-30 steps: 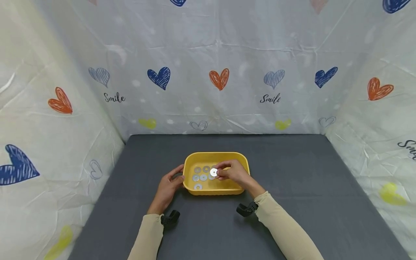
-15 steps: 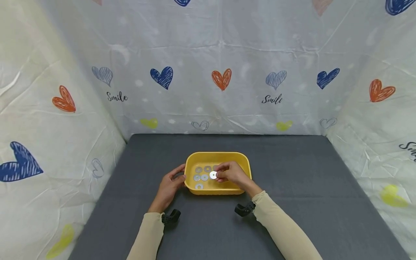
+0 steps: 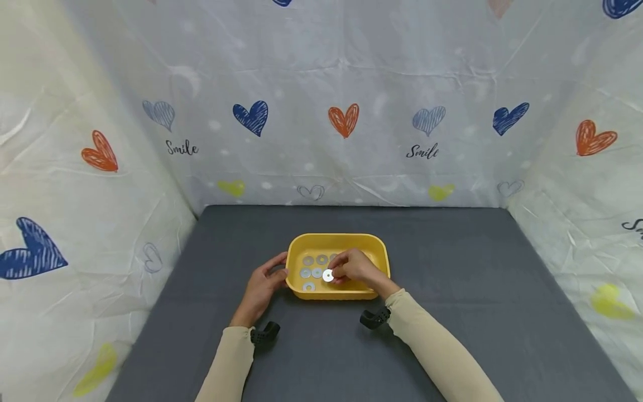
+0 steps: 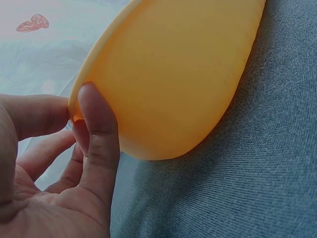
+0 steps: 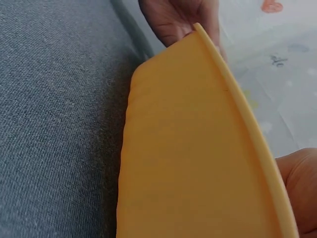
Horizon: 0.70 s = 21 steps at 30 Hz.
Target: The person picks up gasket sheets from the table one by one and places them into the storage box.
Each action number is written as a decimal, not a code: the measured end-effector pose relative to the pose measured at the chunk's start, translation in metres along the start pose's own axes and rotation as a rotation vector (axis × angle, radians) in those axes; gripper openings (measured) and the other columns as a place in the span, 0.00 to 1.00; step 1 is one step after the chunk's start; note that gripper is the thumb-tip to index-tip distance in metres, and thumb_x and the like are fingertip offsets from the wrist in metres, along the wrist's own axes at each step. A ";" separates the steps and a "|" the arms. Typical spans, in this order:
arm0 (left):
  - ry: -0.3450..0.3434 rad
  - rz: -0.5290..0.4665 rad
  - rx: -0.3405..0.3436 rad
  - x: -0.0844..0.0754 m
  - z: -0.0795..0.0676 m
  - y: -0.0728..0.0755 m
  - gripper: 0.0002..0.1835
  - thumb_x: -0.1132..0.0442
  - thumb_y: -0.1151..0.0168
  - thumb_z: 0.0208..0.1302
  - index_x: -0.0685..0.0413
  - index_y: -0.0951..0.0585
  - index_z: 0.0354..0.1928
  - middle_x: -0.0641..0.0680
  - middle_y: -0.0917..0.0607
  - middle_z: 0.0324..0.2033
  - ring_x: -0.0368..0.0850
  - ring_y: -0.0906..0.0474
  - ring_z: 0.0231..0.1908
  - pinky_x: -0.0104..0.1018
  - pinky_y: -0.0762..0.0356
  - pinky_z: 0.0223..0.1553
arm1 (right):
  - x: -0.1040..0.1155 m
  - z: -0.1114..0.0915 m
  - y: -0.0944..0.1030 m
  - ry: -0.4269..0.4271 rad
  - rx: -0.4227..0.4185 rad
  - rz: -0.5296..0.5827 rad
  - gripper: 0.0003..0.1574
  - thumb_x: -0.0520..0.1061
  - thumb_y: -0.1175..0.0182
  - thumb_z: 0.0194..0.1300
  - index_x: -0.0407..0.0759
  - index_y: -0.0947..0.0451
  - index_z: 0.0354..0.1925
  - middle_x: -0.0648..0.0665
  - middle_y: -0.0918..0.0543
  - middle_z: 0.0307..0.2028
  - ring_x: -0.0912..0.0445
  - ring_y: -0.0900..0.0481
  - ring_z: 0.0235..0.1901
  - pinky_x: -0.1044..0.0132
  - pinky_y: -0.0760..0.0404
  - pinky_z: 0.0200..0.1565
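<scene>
A shallow yellow tray (image 3: 346, 296) stands on the dark cloth in the head view, with several flat metal washers (image 3: 316, 273) laid in rows on the left part of its floor. My left hand (image 3: 258, 291) grips the tray's left end, thumb and fingers at the rim, as the left wrist view shows close up. Over the tray's middle, my right hand (image 3: 354, 266) pinches a bright washer (image 3: 328, 275) between thumb and fingertips, close beside the middle row. In the right wrist view the yellow side wall (image 5: 183, 139) hides the washers and most of that hand.
The dark grey cloth (image 3: 452, 268) covers the table around the tray. White sheets (image 3: 382, 72) printed with hearts stand at the back and both sides. Each wrist carries a black device (image 3: 375, 319).
My right hand has shifted a little to the left and toward the tray's front with the washer. The left hand stays on the tray's end.
</scene>
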<state>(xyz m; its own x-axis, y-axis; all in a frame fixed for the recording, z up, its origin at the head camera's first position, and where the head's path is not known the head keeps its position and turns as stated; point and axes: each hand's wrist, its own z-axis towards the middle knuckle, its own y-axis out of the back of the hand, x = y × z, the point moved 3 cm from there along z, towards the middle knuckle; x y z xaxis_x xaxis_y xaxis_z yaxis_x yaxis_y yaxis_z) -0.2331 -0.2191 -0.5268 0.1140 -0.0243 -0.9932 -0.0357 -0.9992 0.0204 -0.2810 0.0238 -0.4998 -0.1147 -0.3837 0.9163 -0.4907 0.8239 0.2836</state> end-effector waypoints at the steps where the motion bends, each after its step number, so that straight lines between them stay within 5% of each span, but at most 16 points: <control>1: 0.001 0.002 -0.001 0.000 0.000 0.000 0.28 0.66 0.43 0.70 0.48 0.32 0.71 0.58 0.29 0.63 0.46 0.20 0.48 0.31 0.19 0.41 | -0.001 0.001 -0.001 -0.001 0.007 -0.007 0.09 0.32 0.38 0.62 0.33 0.16 0.41 0.39 0.15 0.33 0.55 0.16 0.26 0.62 0.14 0.35; 21: 0.008 -0.002 -0.010 -0.001 0.000 0.000 0.28 0.66 0.43 0.70 0.47 0.31 0.70 0.57 0.28 0.62 0.47 0.20 0.47 0.30 0.19 0.40 | -0.001 0.006 -0.012 -0.038 0.031 -0.062 0.06 0.31 0.37 0.60 0.31 0.16 0.38 0.40 0.15 0.29 0.56 0.17 0.22 0.63 0.15 0.31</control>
<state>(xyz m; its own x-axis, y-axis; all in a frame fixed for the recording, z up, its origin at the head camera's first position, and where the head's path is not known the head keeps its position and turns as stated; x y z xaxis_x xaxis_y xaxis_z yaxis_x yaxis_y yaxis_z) -0.2333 -0.2193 -0.5258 0.1215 -0.0227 -0.9923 -0.0257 -0.9995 0.0197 -0.2800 0.0121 -0.5061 -0.1154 -0.4494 0.8858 -0.5242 0.7850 0.3300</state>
